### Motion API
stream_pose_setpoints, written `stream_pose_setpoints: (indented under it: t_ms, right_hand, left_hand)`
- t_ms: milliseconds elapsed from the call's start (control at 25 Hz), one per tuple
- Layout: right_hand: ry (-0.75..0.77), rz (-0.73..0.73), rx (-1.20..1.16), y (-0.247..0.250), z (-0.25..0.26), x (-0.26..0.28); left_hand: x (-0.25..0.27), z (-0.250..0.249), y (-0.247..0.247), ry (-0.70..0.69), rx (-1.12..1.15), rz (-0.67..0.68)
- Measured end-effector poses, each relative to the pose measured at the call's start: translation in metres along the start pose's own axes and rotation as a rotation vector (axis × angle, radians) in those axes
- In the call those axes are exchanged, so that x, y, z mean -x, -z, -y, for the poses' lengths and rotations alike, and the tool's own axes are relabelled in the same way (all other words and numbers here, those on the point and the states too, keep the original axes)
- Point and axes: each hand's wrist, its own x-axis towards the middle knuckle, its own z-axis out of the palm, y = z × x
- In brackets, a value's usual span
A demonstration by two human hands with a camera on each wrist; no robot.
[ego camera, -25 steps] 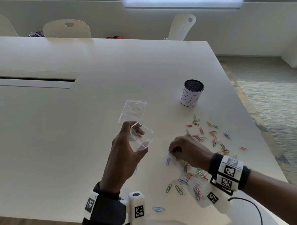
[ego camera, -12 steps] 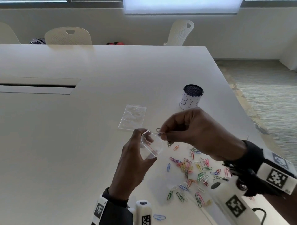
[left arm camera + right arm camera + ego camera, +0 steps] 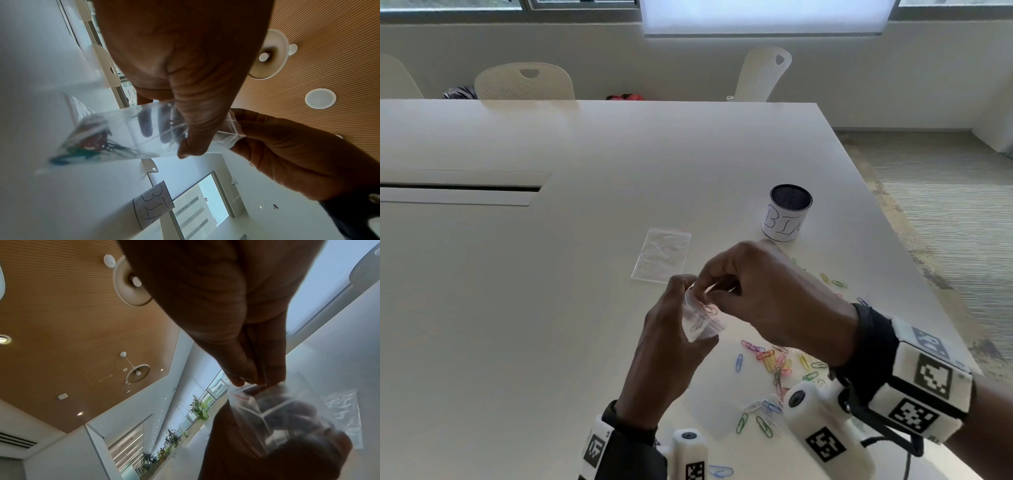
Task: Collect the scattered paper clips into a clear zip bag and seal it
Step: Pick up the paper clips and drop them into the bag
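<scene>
Feeding clips: I read this as the middle of the collecting step, with my right hand point(image 3: 767, 294) at the mouth of the clear zip bag point(image 3: 700, 320).
Bag position: held off the worktop point(image 3: 551, 308) in my left hand point(image 3: 671, 346), mouth up, on the near side of the paper-wrapped cup point(image 3: 786, 214) and well apart from it.
Left fingers: the thumb point(image 3: 197, 129) and the fingers behind the film clamp the bag just below its open mouth, holding it spread.
Right fingers: bunched together at the bag's rim; a clip shows right at the fingertips in the head view, but I cannot tell whether it is pinched or already let go.
Done, as I judge it: a small tangle of clips in the bag point(image 3: 90, 142), red and green among them, lies at its bottom end in the left wrist view.
Left to do: most of the job. A thick scatter of loose paper clips point(image 3: 777, 363) lies on the worktop on the near side of the cup, under and beside my right wrist, with a few stragglers point(image 3: 832, 281) closer to the cup and one blue clip point(image 3: 719, 471) at the near edge.
Seal: not yet made; the mouth stands open.
Spare bag point(image 3: 662, 255): flat on the worktop to the left of the cup, untouched as it lies.
</scene>
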Motion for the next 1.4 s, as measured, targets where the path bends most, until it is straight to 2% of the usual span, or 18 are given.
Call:
stream_pose_setpoints:
  t_ms: [120,240,360,440,560,720,880,1000,1200,1400]
  right_hand:
    - [-0.011,-0.057,-0.029,0.014,-0.001,0.001]
    - [-0.099,-0.139,-0.105,0.038,-0.020,0.001]
    - [-0.208,-0.287,-0.027,0.056,-0.075,-0.002]
    - [-0.309,-0.332,0.071,0.057,-0.126,-0.002]
    - [-0.407,-0.236,0.183,0.043,-0.190,-0.004]
    - [-0.382,-0.063,0.320,0.021,-0.222,-0.014]
    - [-0.358,0.085,0.380,0.007,-0.228,-0.022]
    - [-0.346,0.114,0.425,0.000,-0.230,-0.019]
    - [-0.240,0.171,0.387,-0.011,-0.203,-0.001]
    - [-0.208,0.353,0.418,-0.011,-0.181,0.031]
  left_hand:
    - [-0.002,0.002,-0.001,-0.031,-0.002,-0.009]
    - [-0.004,0.002,-0.002,-0.029,0.029,-0.007]
    - [-0.007,0.002,-0.002,-0.026,0.058,-0.011]
    - [-0.010,0.002,-0.004,-0.032,0.065,-0.008]
    - [-0.014,-0.001,-0.008,-0.036,0.068,0.014]
    - [-0.021,-0.006,-0.014,-0.052,0.070,0.051]
    - [-0.029,-0.007,-0.016,-0.074,0.068,0.074]
    - [-0.036,-0.005,-0.018,-0.081,0.074,0.077]
    - [-0.044,-0.002,-0.020,-0.088,0.071,0.094]
    - [-0.044,0.000,-0.019,-0.089,0.064,0.101]
